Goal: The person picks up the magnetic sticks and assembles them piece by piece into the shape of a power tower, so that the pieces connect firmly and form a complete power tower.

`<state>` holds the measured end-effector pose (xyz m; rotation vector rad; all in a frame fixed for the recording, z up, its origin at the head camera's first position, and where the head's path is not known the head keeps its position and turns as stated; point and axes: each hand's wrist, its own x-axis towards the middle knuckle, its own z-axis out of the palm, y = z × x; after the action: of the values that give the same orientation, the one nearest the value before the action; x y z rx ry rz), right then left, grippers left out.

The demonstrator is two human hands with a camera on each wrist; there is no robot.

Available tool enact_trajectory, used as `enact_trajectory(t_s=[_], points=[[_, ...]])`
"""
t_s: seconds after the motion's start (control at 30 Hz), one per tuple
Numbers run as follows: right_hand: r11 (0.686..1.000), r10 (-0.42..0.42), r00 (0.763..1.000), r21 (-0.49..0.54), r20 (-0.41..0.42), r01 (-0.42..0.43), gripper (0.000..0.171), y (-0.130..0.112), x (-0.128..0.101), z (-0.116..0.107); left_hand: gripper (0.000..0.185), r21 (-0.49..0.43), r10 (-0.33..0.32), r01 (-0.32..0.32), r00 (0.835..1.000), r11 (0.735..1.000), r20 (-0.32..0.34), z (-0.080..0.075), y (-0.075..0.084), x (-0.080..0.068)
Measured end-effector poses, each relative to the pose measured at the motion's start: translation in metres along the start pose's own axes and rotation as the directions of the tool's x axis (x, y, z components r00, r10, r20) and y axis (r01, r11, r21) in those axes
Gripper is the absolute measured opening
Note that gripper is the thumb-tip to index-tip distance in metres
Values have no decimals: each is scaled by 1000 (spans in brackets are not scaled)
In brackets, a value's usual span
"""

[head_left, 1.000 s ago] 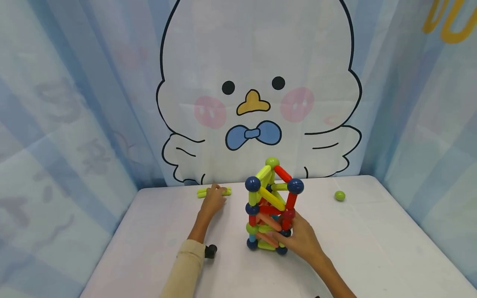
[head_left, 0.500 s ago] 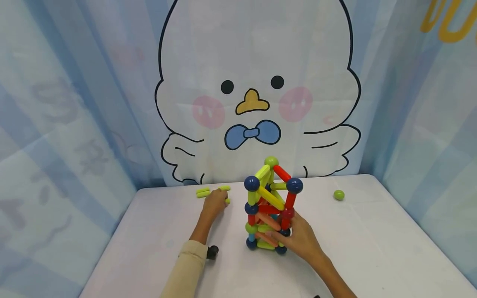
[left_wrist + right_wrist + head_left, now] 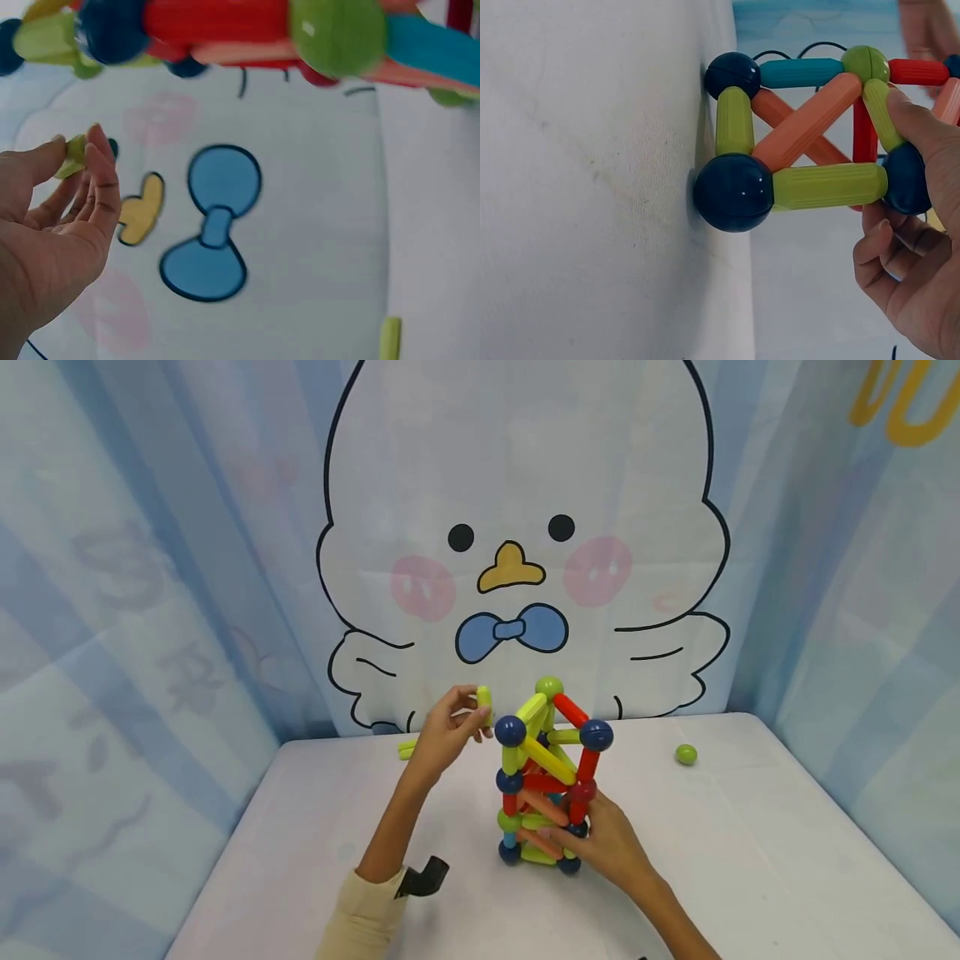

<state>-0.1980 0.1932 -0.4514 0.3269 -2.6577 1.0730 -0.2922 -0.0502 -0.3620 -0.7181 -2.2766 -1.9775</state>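
A tower of coloured rods and balls (image 3: 545,782) stands upright on the white table, a green ball (image 3: 549,687) at its peak. My right hand (image 3: 611,839) grips its lower right side; in the right wrist view the thumb and fingers close around a dark blue ball (image 3: 907,178) and the rods by it. Raised beside the tower's upper left, my left hand (image 3: 444,731) pinches a short yellow-green rod (image 3: 484,705) between thumb and fingertips. That rod (image 3: 73,156) is partly covered by the fingers in the left wrist view.
Yellow-green rods (image 3: 407,749) lie at the table's back left, partly behind the left hand. A loose green ball (image 3: 686,754) sits at the back right. The white table (image 3: 712,843) meets a printed curtain (image 3: 517,460) behind it.
My left hand first slid a yellow-green rod apart from the others, then lifted it up and to the right beside the tower. The right hand keeps its hold.
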Motion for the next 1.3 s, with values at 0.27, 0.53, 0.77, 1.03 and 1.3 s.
enact_trajectory(t_s=[0.27, 0.53, 0.77, 1.03, 1.3], points=[[997, -54, 999, 51, -3, 54, 57, 6, 2, 1, 36, -169, 193, -212, 974, 963, -120, 18, 59, -23], [994, -53, 998, 93, 26, 50, 58, 8, 1, 1, 33, 138, 388, -375, 918, 917, -82, 39, 60, -30], [993, -71, 997, 99, 11, 70, 57, 8, 0, 1, 34, 338, 481, -435, 874, 835, -63, 49, 61, -31], [978, -160, 987, 135, -4, 159, 59, 10, 0, 5, 31, 578, 582, -492, 812, 651, 36, 60, 61, -33], [992, -109, 994, 62, 31, 107, 57, 7, 0, -2, 27, 677, 573, -485, 812, 553, 113, 61, 64, -33]])
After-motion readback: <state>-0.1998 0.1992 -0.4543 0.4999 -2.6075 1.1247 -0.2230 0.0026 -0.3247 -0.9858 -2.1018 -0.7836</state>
